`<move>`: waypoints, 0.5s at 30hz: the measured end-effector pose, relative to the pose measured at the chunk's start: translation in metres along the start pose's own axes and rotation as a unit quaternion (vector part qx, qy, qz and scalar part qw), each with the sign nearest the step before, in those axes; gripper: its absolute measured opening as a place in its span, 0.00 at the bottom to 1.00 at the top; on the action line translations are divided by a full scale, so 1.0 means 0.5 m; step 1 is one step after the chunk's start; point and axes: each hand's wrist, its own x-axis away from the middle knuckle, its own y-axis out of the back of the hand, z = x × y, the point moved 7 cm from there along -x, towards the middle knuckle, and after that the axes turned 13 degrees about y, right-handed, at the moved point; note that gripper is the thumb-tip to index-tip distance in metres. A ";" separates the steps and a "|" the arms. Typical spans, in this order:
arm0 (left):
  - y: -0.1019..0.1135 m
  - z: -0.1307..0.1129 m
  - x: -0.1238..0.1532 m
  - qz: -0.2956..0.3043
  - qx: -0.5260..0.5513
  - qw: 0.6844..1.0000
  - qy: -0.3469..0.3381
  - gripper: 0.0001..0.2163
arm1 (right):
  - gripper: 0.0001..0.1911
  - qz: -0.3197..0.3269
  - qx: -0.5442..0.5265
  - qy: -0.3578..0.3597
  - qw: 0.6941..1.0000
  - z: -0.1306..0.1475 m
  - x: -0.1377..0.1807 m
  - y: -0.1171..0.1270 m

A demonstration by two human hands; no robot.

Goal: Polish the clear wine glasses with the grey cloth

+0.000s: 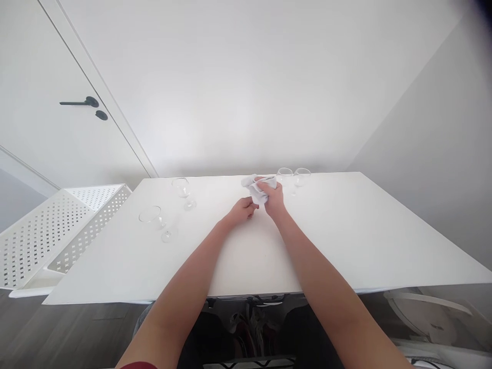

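Note:
My right hand (273, 199) grips a crumpled white cloth (258, 185) above the far middle of the table. Just below and to the left, my left hand (243, 210) is closed, its fingers curled close under the cloth. Whatever its fingers hold is too pale or hidden to make out. Behind my right hand, two clear stemmed glasses stand side by side, a nearer one (285, 175) and one farther right (302, 177). Off to the left stand another stemmed glass (181, 188) near the back edge and a second stemmed glass (151, 215) closer to me.
The white table (346, 241) runs up to a plain wall (230, 92). On the left are a white perforated rack (46, 236) and a door with a dark handle (79, 102). Shoes (249, 333) show beneath the table, and a round pale object (423, 318) lies low at right.

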 end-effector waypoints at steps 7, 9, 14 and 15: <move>-0.016 -0.026 0.011 0.086 0.090 0.992 -0.035 0.26 | 0.30 0.030 -0.140 -0.122 0.982 -0.045 0.010 -0.018; -0.009 -0.034 0.009 0.062 0.111 0.991 -0.044 0.26 | 0.31 0.053 -0.101 -0.129 0.985 -0.058 0.018 -0.037; 0.014 -0.018 -0.009 -0.046 0.108 0.993 -0.021 0.12 | 0.32 -0.012 0.119 -0.005 0.993 -0.043 0.024 -0.037; 0.016 -0.012 -0.013 -0.067 0.079 0.995 -0.012 0.10 | 0.34 -0.035 0.166 0.042 0.985 -0.026 0.025 -0.032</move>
